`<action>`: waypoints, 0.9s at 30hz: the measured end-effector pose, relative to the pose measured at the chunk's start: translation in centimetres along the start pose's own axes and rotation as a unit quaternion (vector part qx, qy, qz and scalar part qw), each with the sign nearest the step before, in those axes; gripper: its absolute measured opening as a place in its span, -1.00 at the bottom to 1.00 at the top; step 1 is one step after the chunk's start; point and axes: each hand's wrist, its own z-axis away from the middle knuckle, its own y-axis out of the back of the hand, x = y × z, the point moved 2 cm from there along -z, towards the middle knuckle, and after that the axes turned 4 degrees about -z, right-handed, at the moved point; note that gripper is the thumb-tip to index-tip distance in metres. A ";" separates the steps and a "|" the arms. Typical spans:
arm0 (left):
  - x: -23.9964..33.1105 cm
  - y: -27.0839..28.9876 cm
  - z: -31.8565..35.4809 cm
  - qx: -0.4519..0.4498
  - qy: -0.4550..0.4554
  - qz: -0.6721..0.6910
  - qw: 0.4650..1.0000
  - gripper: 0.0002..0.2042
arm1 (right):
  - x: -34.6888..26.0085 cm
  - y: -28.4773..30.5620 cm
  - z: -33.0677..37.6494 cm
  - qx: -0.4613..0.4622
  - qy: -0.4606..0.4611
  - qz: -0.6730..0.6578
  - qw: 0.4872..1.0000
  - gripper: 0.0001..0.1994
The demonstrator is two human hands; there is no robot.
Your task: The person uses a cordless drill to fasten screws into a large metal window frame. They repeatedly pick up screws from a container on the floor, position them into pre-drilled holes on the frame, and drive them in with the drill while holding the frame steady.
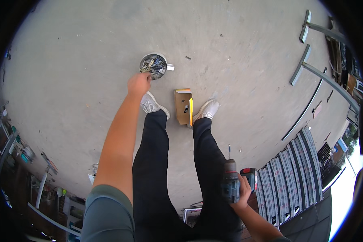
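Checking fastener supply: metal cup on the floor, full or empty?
Far from empty: the metal cup shows a heap of screws inside, left hand reaching into it.

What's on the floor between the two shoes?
In the head view, a small cardboard box with a yellow edge lies on the concrete floor between the left shoe and the right shoe.

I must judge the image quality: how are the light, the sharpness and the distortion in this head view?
Head view: soft, even daylight on the concrete floor, without hard shadows; overexposed glare at the lower right rim; strong fisheye bending, so the metal rails curve; black vignette in the corners; left hand at the cup of screws and right hand with the drill fairly sharp.
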 end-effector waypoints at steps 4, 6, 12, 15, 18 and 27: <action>0.0 -2.7 -4.9 -0.109 -0.096 -0.184 0.972 -0.86 | 0.8 0.2 0.2 0.019 -0.019 -0.007 1.000 -0.51; 0.0 -3.8 -6.1 -0.138 -0.130 -0.231 0.954 -0.82 | 0.8 0.2 0.3 0.020 -0.038 0.002 0.999 -0.51; -0.4 -4.8 -7.0 -0.179 -0.147 -0.262 0.937 -0.86 | 0.7 0.5 0.2 0.020 -0.092 -0.010 0.996 -0.58; -0.7 -4.7 -7.2 -0.158 -0.171 -0.257 0.938 -0.89 | 0.7 0.7 0.0 0.022 -0.084 -0.010 0.996 -0.58; -1.0 -4.8 -7.5 -0.159 -0.169 -0.266 0.936 -0.89 | 0.8 0.9 -0.2 0.033 -0.060 -0.009 0.998 -0.60; -1.0 -5.2 -6.7 -0.053 -0.130 -0.221 0.965 -0.88 | 1.4 1.6 -0.6 -0.005 -0.047 0.026 0.999 -0.44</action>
